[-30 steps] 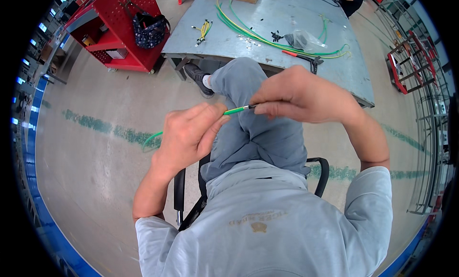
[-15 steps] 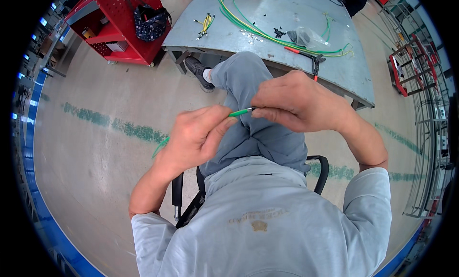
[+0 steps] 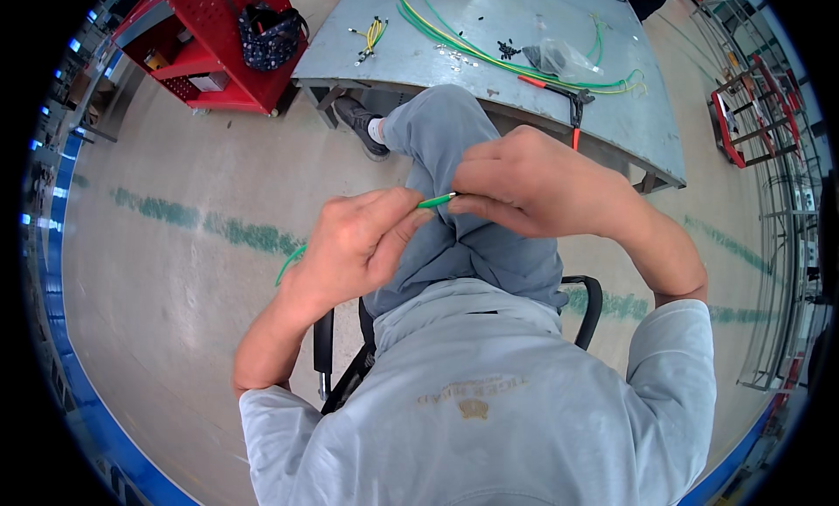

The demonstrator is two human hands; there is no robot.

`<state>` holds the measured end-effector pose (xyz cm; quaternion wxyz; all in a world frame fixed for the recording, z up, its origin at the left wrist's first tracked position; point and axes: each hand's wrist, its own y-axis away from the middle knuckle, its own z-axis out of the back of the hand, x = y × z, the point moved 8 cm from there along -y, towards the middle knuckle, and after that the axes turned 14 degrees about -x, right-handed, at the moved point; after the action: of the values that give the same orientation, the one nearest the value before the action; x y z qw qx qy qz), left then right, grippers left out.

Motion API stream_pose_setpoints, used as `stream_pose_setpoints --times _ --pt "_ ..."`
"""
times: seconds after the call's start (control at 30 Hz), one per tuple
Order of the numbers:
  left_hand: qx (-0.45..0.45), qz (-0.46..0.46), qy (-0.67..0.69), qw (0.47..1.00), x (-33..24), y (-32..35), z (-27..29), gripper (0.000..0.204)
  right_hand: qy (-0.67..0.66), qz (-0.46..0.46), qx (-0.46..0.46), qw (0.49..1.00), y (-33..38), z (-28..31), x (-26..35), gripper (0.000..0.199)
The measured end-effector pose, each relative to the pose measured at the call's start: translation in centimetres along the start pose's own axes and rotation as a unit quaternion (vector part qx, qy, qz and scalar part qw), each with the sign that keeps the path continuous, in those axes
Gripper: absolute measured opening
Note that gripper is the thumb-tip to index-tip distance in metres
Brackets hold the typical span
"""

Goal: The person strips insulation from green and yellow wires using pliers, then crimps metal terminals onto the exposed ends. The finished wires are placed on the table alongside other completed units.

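Note:
Above my lap, my left hand [image 3: 354, 244] pinches a green wire [image 3: 434, 201] close to one end. The wire's other part comes out behind that hand, by the wrist. My right hand [image 3: 533, 183] is closed at the wire's tip, thumb against fingers. A small pale, metal-looking bit shows where the tip meets the right fingertips. Whatever else those fingers hold is hidden.
On the grey metal table [image 3: 367, 82] ahead lie long green and yellow wires [image 3: 489, 63], a yellow wire bundle [image 3: 374, 36], small black pieces [image 3: 508, 50], a plastic bag [image 3: 568, 62] and red-handled pliers [image 3: 572, 100]. A red cart [image 3: 197, 73] stands left.
Both hands stay nearly in place; the right has shifted slightly left. The dark bit seen at its fingertips is now covered. The view has tipped a little.

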<state>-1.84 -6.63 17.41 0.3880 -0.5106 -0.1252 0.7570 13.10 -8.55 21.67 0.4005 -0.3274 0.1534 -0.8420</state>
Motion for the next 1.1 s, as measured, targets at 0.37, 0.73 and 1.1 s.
stream_pose_setpoints --times 0.37,0.73,1.1 --pt "0.021 0.169 0.148 0.974 0.9 -2.2 1.8 0.028 0.163 0.061 -0.101 0.980 -1.5 4.8 1.9 0.023" --pt "0.077 0.217 0.227 0.946 0.4 -1.8 1.2 0.030 0.051 0.091 -0.067 0.992 -2.1 4.0 2.7 0.022" --pt "0.077 0.204 0.251 0.943 0.3 -1.2 0.6 0.023 -0.016 0.045 -0.084 0.995 -2.1 3.3 2.5 0.016"
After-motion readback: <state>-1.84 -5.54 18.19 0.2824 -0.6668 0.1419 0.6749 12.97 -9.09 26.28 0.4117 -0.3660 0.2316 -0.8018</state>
